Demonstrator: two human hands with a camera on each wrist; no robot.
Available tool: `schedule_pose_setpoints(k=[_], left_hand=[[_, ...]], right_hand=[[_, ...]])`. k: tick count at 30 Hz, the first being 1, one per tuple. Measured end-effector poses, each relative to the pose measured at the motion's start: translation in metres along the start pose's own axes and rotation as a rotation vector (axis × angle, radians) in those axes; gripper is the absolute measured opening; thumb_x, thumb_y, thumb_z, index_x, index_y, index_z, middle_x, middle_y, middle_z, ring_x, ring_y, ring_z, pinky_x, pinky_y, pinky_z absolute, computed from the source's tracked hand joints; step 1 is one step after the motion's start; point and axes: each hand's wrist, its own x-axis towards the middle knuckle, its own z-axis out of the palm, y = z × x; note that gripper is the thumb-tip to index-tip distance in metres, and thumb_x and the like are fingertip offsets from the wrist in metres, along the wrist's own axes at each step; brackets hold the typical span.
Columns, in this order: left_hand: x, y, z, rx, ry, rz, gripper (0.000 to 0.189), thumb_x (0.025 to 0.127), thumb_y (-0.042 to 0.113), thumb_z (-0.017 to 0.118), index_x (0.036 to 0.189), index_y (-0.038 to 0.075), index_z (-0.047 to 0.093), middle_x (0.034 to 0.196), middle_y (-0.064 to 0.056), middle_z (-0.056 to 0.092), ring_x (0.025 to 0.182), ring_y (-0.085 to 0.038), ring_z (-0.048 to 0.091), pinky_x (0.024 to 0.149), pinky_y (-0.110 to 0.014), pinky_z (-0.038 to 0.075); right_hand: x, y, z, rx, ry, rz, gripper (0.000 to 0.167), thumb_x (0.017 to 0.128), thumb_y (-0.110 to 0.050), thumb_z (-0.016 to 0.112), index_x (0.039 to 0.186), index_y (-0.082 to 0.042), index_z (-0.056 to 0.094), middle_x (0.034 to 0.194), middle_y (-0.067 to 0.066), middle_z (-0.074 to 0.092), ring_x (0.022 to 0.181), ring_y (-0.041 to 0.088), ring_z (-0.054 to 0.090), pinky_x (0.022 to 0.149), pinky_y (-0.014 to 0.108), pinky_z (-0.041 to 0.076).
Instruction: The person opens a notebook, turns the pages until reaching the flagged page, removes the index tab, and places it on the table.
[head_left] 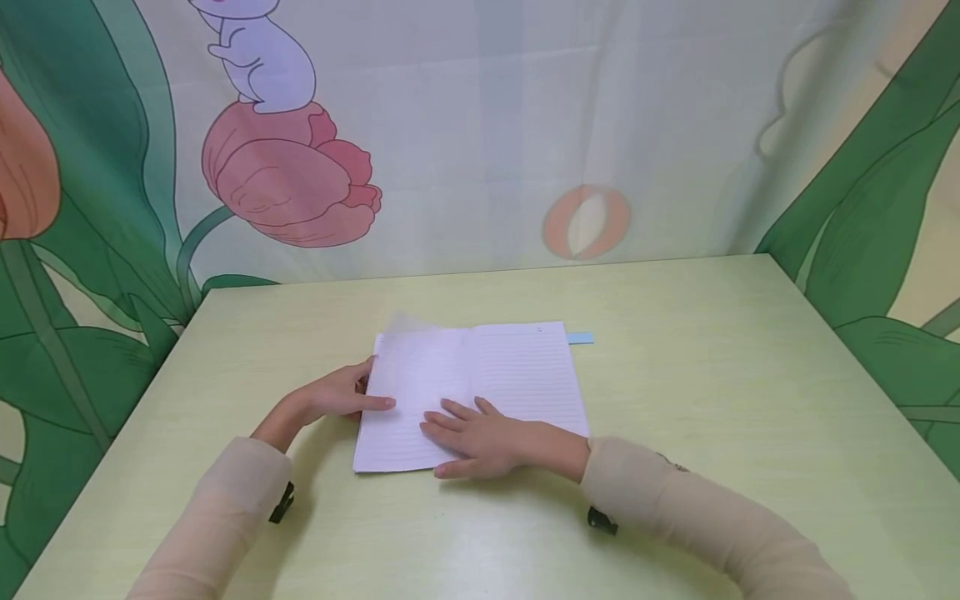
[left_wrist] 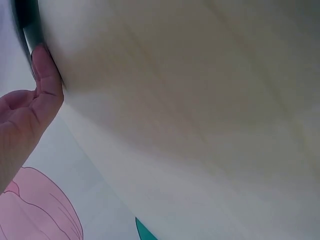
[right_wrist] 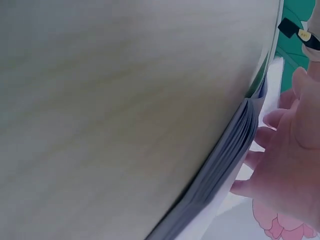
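An open notebook with lined white pages lies on the table. My left hand pinches its left edge, thumb on top of the page and the other fingers partly hidden beside and under the edge. The upper left corner of a page looks blurred and see-through, raised above the sheet below. My right hand rests on the lower middle of the notebook with its fingers spread, pointing left. From the right wrist, the stacked page edges show in front of that hand.
A light blue strip sticks out past the notebook's upper right edge. The pale wooden table ends at the back against a printed curtain. Black straps show under both sleeves, one on the right wrist.
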Motion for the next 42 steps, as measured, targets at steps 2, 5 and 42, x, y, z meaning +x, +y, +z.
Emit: schedule_pose_setpoints(k=[2, 5, 42], left_hand=[[0.001, -0.002, 0.000, -0.005, 0.002, 0.034, 0.083, 0.084, 0.028, 0.066, 0.144, 0.002, 0.015, 0.103, -0.014, 0.048, 0.085, -0.021, 0.050, 0.069, -0.031, 0.046], [0.002, -0.006, 0.001, -0.027, 0.002, 0.053, 0.081, 0.085, 0.012, 0.064, 0.144, -0.001, 0.010, 0.105, -0.017, 0.047, 0.085, -0.022, 0.050, 0.069, -0.031, 0.047], [0.006, -0.004, 0.002, 0.142, 0.033, 0.046, 0.084, 0.082, 0.002, 0.064, 0.143, -0.005, 0.007, 0.129, -0.025, 0.038, 0.101, -0.028, 0.041, 0.085, -0.035, 0.034]], right_hand=[[-0.001, -0.002, 0.000, -0.001, -0.013, -0.003, 0.068, 0.093, -0.056, 0.031, 0.147, -0.019, 0.015, 0.151, -0.003, 0.010, 0.138, 0.019, 0.000, 0.105, 0.054, 0.007], [-0.002, -0.003, -0.001, -0.013, -0.014, -0.004, 0.067, 0.093, -0.055, 0.031, 0.147, -0.019, 0.016, 0.151, -0.003, 0.012, 0.138, 0.018, 0.001, 0.105, 0.054, 0.008], [-0.058, 0.154, -0.016, 0.025, 0.193, 0.436, 0.067, 0.095, -0.047, 0.033, 0.145, -0.004, 0.018, 0.150, 0.012, 0.012, 0.136, 0.032, 0.002, 0.099, 0.064, 0.003]])
